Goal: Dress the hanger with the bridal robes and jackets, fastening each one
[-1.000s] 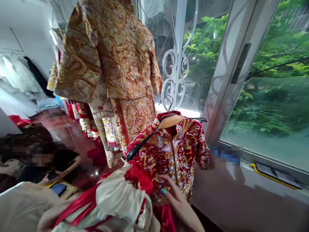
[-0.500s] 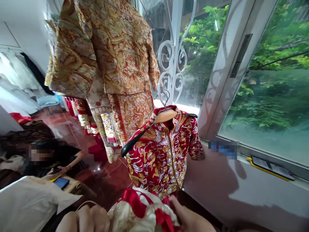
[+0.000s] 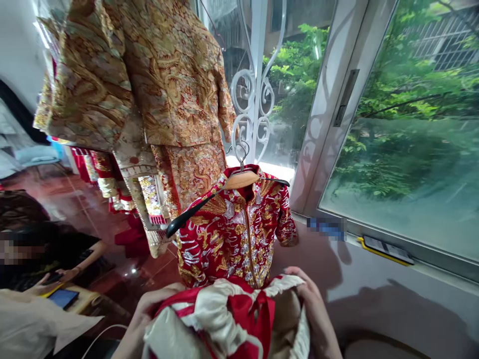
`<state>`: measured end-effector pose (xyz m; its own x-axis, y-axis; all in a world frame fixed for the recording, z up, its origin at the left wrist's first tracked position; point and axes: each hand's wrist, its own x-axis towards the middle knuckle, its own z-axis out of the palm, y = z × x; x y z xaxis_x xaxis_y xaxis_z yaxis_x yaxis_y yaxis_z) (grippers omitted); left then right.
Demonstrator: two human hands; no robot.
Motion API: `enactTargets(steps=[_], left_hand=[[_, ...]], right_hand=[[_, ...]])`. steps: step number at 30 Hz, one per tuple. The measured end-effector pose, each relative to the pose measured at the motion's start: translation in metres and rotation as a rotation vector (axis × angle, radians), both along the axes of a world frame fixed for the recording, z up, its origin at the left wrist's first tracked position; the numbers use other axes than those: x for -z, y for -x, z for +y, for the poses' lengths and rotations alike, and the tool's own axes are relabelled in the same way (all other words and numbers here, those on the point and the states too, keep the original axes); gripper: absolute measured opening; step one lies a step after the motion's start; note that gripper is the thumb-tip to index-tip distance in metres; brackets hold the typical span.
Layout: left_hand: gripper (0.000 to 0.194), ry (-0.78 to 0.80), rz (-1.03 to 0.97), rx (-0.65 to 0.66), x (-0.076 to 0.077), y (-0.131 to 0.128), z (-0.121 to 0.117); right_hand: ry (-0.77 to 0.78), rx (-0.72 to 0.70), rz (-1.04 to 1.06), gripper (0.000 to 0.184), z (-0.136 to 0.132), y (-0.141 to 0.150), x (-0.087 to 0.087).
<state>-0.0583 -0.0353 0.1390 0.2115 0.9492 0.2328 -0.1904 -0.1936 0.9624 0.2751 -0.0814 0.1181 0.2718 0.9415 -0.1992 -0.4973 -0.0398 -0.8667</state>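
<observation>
A red jacket [image 3: 232,239] with gold and silver embroidery hangs on a wooden hanger [image 3: 239,178] in front of me. Below it I hold a bundle of cream and red cloth [image 3: 228,319]. My left hand [image 3: 147,309] grips the bundle's left edge with curled fingers. On the right edge, my right hand [image 3: 314,309] is closed around the cream fabric. The bundle covers the jacket's lower hem.
A gold brocade jacket and skirt [image 3: 164,89] hang at upper left. A white scrolled window grille [image 3: 254,89] and a large window [image 3: 404,149] stand to the right above a grey ledge [image 3: 392,299]. Another person [image 3: 41,254] sits at lower left with a tablet [image 3: 63,297].
My hands have lifted the cream and red bundle higher and spread it apart under the jacket. One second ago my right hand touched the jacket's front; now it grips the bundle.
</observation>
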Motion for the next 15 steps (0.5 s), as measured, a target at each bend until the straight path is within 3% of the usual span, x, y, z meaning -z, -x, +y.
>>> enactTargets(steps=[2,4,6,8,10,13,15], left_hand=[[0.039,0.114,0.043,-0.124,0.01,0.0,-0.004],[0.036,0.217,0.062,-0.228,0.03,-0.004,-0.008],[0.037,0.285,0.081,-0.228,0.055,-0.007,-0.011],[0.037,0.311,0.116,-0.103,0.076,-0.006,-0.012],[0.035,0.306,0.167,0.124,0.085,0.001,-0.015],[0.046,0.302,0.23,0.452,0.072,0.011,-0.019],[0.058,0.279,0.245,0.527,0.054,0.008,-0.018]], right_hand=[[-0.001,0.058,-0.007,0.025,-0.004,-0.007,-0.024],[-0.015,0.096,-0.063,0.025,-0.002,-0.003,-0.045],[-0.044,0.106,-0.125,0.025,0.005,0.008,-0.057],[-0.062,0.088,-0.158,0.023,0.012,0.022,-0.062],[-0.06,0.06,-0.17,0.021,0.017,0.033,-0.064],[-0.039,0.041,-0.197,0.02,0.017,0.046,-0.066],[-0.042,0.015,-0.218,0.017,0.015,0.053,-0.067]])
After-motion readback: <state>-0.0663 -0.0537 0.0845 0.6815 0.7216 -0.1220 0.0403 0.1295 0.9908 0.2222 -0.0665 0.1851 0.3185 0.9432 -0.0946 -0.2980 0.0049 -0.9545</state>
